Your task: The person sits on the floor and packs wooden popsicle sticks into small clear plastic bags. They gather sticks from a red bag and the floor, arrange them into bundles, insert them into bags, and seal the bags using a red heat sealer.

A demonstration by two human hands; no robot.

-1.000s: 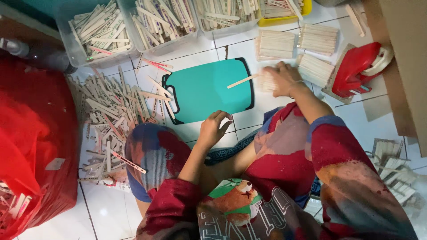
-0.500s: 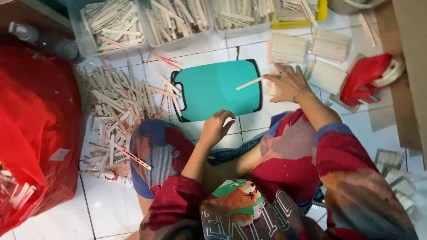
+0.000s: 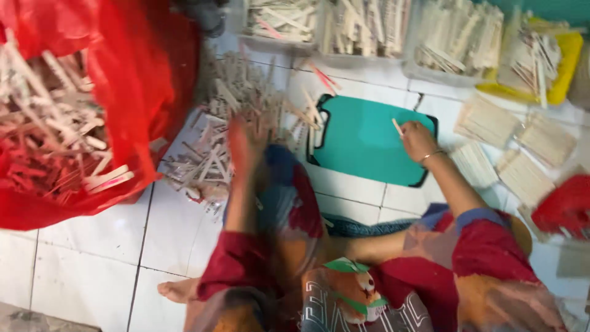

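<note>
2 hands are at work and only 1 reads clearly from my seat. My right hand rests on the teal cutting board, fingers curled shut around a single pale wooden stick that pokes up from the fist. My left hand is stretched over the loose heap of sticks on the tiled floor; it is smeared by motion, so I cannot tell whether it is open or has hold of anything, though it seems to be touching the heap.

Risks as I judge them: the left arm crosses close to the red plastic bag, and a careless sweep could snag it and spill its sticks into the heap. The stick in the right fist is held near 1 end, so it could slip or twist out. The blur also suggests the head camera is swinging, which makes any reach less sure.

Counts: 1 cutting board, 1 red bag, 1 yellow tray, about 3 clear tubs along the top, at least 4 neat bundles of sticks right of the board, 1 red object at the far right edge, and too many loose sticks to count
</note>
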